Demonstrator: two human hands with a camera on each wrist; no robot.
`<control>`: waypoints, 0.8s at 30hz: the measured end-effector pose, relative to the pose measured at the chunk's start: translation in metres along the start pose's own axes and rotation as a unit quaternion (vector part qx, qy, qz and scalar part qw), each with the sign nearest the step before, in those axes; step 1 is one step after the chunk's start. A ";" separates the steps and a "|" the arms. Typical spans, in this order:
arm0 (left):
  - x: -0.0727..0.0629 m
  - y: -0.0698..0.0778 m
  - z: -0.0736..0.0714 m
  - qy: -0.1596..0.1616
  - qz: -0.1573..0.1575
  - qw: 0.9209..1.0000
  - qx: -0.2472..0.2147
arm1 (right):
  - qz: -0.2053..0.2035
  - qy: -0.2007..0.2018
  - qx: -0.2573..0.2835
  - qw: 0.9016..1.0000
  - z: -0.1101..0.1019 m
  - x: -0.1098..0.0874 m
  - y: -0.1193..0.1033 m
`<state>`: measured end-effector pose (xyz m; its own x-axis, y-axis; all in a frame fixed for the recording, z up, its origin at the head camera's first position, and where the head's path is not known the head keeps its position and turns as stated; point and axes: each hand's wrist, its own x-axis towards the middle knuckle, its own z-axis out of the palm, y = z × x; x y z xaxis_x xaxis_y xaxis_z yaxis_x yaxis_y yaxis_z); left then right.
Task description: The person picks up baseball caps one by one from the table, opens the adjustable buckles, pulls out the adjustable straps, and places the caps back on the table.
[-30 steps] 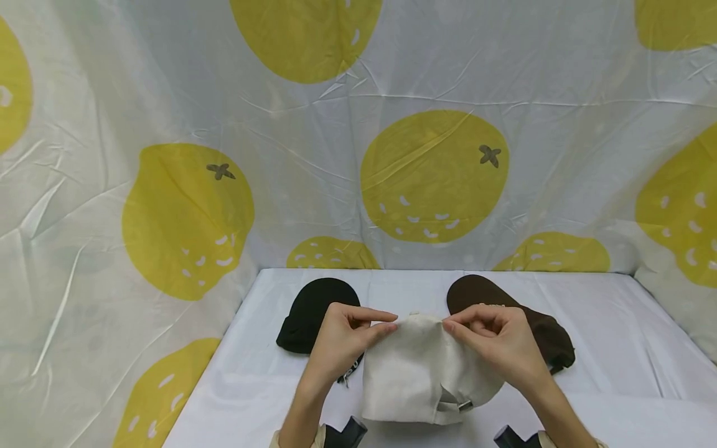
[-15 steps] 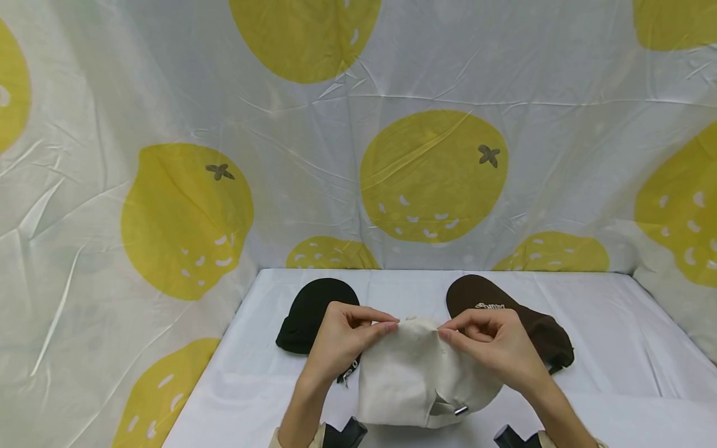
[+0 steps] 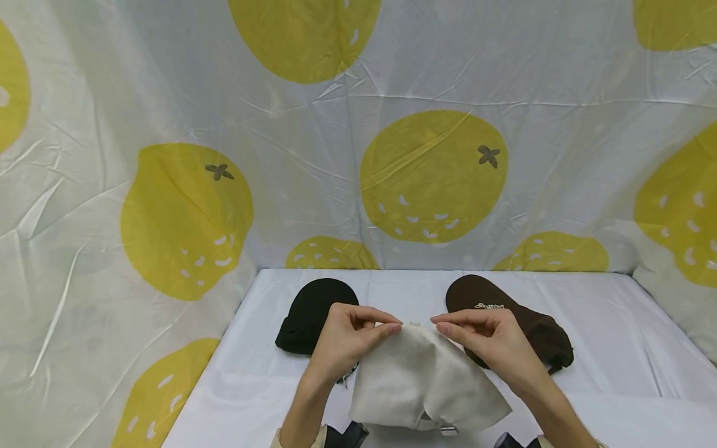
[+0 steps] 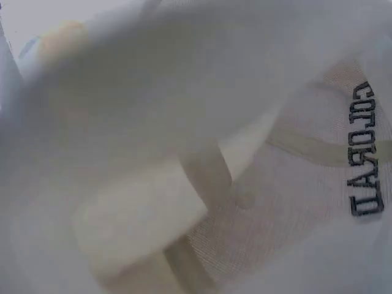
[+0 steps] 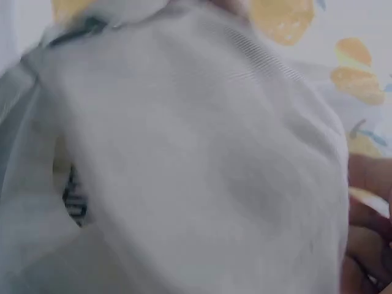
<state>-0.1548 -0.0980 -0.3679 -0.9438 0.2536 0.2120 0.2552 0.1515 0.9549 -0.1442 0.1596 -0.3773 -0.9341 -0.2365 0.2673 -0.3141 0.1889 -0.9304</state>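
A cream baseball cap [image 3: 411, 379] hangs upright between my hands, close over the white table, its back opening and metal buckle [image 3: 449, 430] facing me. My left hand [image 3: 342, 336] pinches the left side of its crown between thumb and forefinger. At the crown's right side, the thumb and forefinger of my right hand [image 3: 493, 342] pinch the cloth. From the left wrist, the cap's underside shows, with dark lettering [image 4: 364, 150] on the front. The right wrist view is mostly filled by cap cloth [image 5: 202, 141], with curled fingers [image 5: 366, 226] beside it; the fingertips are hidden there.
Behind my left hand sits a black beanie [image 3: 313, 311] with a dark tag partly covered by the hand. A brown cap [image 3: 540, 333] with pale lettering lies behind my right hand. White cloth covers the table [image 3: 627, 348], and a lemon-print curtain [image 3: 313, 162] rises behind it.
The cream cap has turned and sunk slightly, its right side flaring outward and its buckle shifting down and left. My right fingertips have moved a little left, closer to the left hand.
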 end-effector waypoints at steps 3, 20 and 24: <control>-0.001 0.001 0.001 0.001 -0.004 1.000 0.000 | 0.018 -0.018 0.024 0.999 0.004 -0.002 -0.002; -0.002 0.002 0.002 0.006 0.000 1.000 0.001 | 0.085 -0.005 0.013 0.996 0.017 -0.006 -0.006; -0.003 0.004 0.001 0.005 0.003 1.000 0.005 | 0.071 -0.006 0.020 0.997 0.019 -0.006 -0.007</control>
<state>-0.1512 -0.0971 -0.3653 -0.9439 0.2459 0.2204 0.2635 0.1585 0.9516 -0.1331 0.1419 -0.3772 -0.9664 -0.2216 0.1298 -0.1721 0.1832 -0.9679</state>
